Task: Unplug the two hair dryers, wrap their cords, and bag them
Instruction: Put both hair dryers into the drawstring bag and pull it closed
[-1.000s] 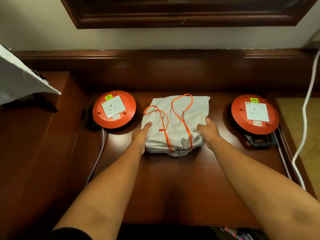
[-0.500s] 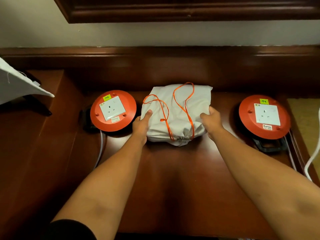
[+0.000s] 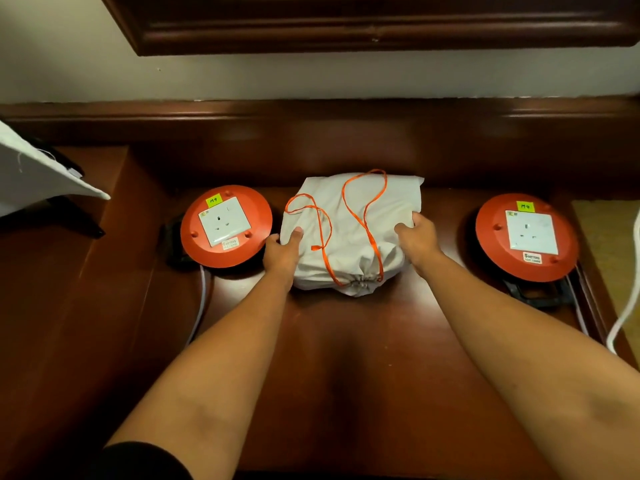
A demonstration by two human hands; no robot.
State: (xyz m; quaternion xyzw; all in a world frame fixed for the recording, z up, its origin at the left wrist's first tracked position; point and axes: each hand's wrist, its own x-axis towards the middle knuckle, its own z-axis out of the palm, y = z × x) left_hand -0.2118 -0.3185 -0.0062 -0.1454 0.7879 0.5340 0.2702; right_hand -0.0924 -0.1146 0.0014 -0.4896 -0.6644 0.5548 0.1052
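Note:
A full grey cloth drawstring bag [image 3: 349,216] lies on the dark wooden desk [image 3: 363,344], its cinched mouth toward me. Its orange drawstring [image 3: 363,216] loops loosely over the top. My left hand [image 3: 282,251] grips the bag's left side with the thumb on top. My right hand [image 3: 417,237] grips the bag's right side. The hair dryers are not visible. Two red round socket reels flank the bag, one on the left [image 3: 225,226] and one on the right [image 3: 526,237]; nothing is plugged into either socket.
A white lampshade [image 3: 38,178] juts in at the left over a raised desk shelf. A white cable [image 3: 623,306] hangs at the right edge. A dark wooden frame [image 3: 346,26] is on the wall behind the desk.
Both hands stay on the bag's sides and have shifted it slightly toward the back of the desk. My view has shifted a little, so the scene sits differently in frame.

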